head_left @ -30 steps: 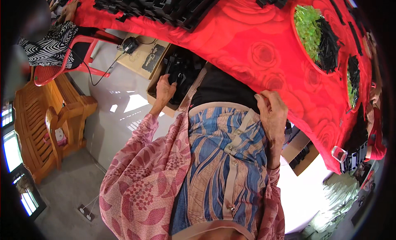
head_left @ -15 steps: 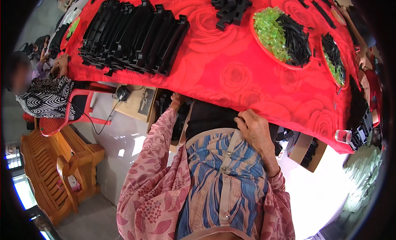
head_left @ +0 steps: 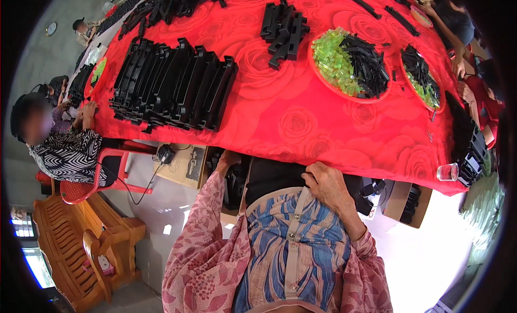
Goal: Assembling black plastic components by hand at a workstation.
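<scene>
My left hand (head_left: 230,159) reaches down at the table's near edge, over a box of black plastic parts (head_left: 233,185). Its fingers are hidden beneath the edge of the red cloth. On my dark-clothed lap (head_left: 274,177) rests my right hand (head_left: 326,185), loosely bent, fingers slightly apart, with nothing seen in it. Long black plastic parts (head_left: 172,87) stand in a tight row on the table, ahead and to the left. A smaller stack of black parts (head_left: 284,33) lies farther back.
The table wears a red rose-patterned cloth (head_left: 258,119). Right of centre sits a tray (head_left: 362,100) of green and black pieces, beside a second tray (head_left: 423,79). A glass (head_left: 447,172) stands near the right corner. Another person sits left on a red chair (head_left: 81,190); a wooden bench (head_left: 70,237) is behind.
The view has tilted up, so the table and its parts sit lower in the picture. My left hand remains at the box, its fingers more hidden. My right hand stays on my lap.
</scene>
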A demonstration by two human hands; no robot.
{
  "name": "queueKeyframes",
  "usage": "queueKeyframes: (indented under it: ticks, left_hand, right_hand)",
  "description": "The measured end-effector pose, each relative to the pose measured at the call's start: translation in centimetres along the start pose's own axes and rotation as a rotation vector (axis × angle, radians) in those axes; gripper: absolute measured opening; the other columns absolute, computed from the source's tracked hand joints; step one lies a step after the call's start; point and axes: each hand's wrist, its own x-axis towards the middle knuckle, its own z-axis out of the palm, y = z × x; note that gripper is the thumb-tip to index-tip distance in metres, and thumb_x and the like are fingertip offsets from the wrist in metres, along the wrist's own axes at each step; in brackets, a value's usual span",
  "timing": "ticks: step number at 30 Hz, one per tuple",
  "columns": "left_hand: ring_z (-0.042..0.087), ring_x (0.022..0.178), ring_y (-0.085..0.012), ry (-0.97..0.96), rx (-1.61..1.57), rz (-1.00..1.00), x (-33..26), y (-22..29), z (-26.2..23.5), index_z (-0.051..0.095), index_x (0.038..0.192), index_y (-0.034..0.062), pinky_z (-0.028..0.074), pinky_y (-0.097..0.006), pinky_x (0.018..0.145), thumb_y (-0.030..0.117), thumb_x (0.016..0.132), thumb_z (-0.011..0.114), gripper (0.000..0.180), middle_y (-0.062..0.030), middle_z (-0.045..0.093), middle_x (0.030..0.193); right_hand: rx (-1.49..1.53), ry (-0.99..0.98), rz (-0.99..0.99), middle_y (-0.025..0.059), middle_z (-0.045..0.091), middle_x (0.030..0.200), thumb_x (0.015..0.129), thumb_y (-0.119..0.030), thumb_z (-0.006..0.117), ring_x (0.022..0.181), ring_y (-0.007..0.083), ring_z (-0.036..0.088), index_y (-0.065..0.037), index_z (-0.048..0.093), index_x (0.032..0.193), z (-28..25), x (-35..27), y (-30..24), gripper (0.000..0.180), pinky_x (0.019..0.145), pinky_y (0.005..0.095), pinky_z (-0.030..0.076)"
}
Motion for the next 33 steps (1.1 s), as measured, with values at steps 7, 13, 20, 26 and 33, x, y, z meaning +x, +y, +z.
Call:
queueKeyframes:
  ticks: [7,13,20,26,33]
  left_hand:
    - [0.054,0.124,-0.0290,-0.452,-0.242,-0.381,0.5,4.3,-4.6,0.065,0.118,0.0109,0.044,-0.039,0.103,0.032,0.054,0.080,0.068,-0.0119,0.061,0.130]
    - [0.055,0.123,-0.0325,-0.307,-0.152,-0.255,0.3,0.2,0.6,0.060,0.128,0.0129,0.043,-0.042,0.103,0.042,0.063,0.076,0.073,-0.0168,0.059,0.133]
    - [0.056,0.122,-0.0367,0.152,0.235,-0.298,-2.2,7.2,-2.3,0.061,0.126,0.0098,0.043,-0.048,0.102,0.044,0.069,0.071,0.067,-0.0195,0.062,0.127]
    - [0.071,0.081,-0.0281,-0.217,0.194,-0.477,-7.2,18.5,-17.7,0.066,0.115,0.0016,0.055,-0.039,0.065,0.037,0.078,0.066,0.051,-0.0154,0.072,0.095]
    - [0.066,0.080,-0.0138,-0.498,-1.170,-0.147,-6.2,30.1,-33.1,0.063,0.114,-0.0021,0.051,-0.025,0.066,0.014,0.097,0.056,0.024,-0.0094,0.070,0.097]
  right_hand:
    - [0.004,-0.047,0.061,0.0196,0.063,0.084,0.088,-0.018,0.063,0.075,0.0384,0.064,0.000,0.060,0.088,0.1,-0.2,0.4,0.019,0.064,0.0467,0.051]
    - [0.021,-0.043,0.090,0.0196,0.063,0.083,0.087,-0.017,0.066,0.076,0.0380,0.064,0.002,0.064,0.088,-0.1,0.0,-0.3,0.019,0.068,0.0451,0.050]
    - [0.030,-0.029,0.113,0.0197,0.063,0.082,0.087,-0.018,0.066,0.075,0.0382,0.064,0.001,0.064,0.087,0.1,0.0,0.1,0.019,0.067,0.0455,0.050]
    - [0.045,-0.085,0.089,0.0207,0.063,0.086,0.089,-0.020,0.063,0.079,0.0402,0.064,0.001,0.061,0.090,0.0,0.0,0.1,0.021,0.068,0.0482,0.051]
    - [0.039,-0.093,0.088,0.0203,0.064,0.089,0.090,-0.021,0.062,0.081,0.0402,0.064,0.001,0.061,0.091,0.1,-0.1,0.1,0.022,0.070,0.0487,0.051]
